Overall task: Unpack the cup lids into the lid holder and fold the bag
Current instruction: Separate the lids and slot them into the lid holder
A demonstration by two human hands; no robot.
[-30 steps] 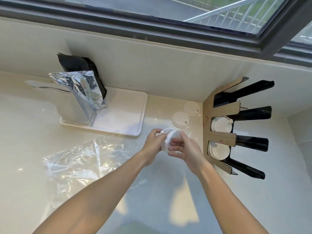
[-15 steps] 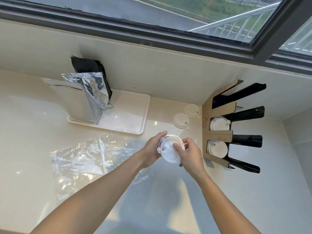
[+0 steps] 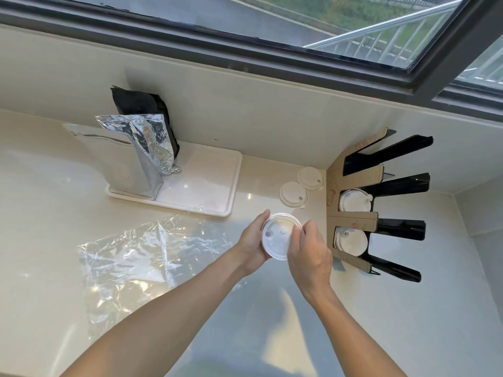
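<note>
Both hands pinch a stack of white lids above the counter, left hand cupping its edge, right hand gripping the rim, likely squaring it for the lid holder; the bag lies flat, unfolded.

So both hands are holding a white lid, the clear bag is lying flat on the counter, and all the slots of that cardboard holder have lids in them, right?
Not quite. Both hands, left hand and right hand, do hold a white lid, and the clear bag lies on the counter. But the head view shows lids in only two slots of the holder; the top slot looks empty.
</note>
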